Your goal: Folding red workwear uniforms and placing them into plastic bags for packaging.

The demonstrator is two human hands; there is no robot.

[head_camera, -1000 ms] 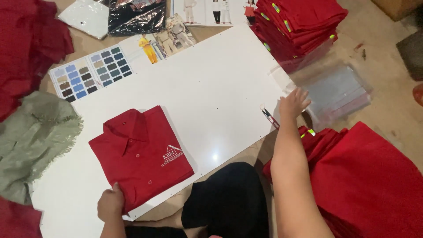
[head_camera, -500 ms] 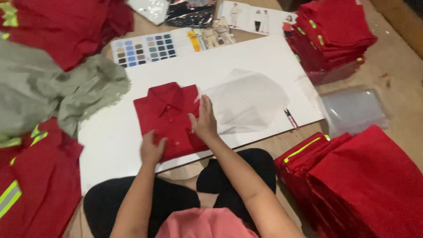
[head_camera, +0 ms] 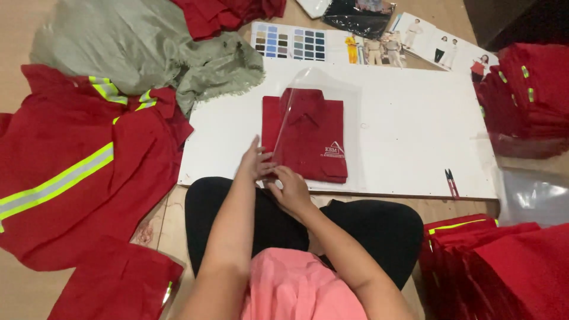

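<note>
A broad white rectangular board [head_camera: 403,136] is lying on the floor as the work surface, and the seated person is facing its near edge. To the left, a large red work garment with reflective yellow-and-silver stripes [head_camera: 71,172] is spreading across the floor, with a crumpled grey-green woven sack [head_camera: 148,53] lying above it. At the right, stacks of folded red garments [head_camera: 527,101] are standing well apart from the hands, some already in clear wrapping.

The folded red collared shirt with a small white chest emblem [head_camera: 311,139] is resting at the near middle of the board, collar pointing away. A thin clear plastic bag [head_camera: 323,95] is standing partly over it, its open mouth facing the person. The left hand [head_camera: 256,161] and the right hand [head_camera: 290,189] are meeting close together at the shirt's near left corner, fingers pinching what appears to be the bag's edge; the film is too transparent to tell exactly what each is gripping.

Judged from this pose, bagging goes well when the mouth is being held wide and the folded shirt is kept flat and square, so no fold is dragging open.

A small pair of red-handled thread snips [head_camera: 451,182] is lying near the board's right edge, untouched.
</note>
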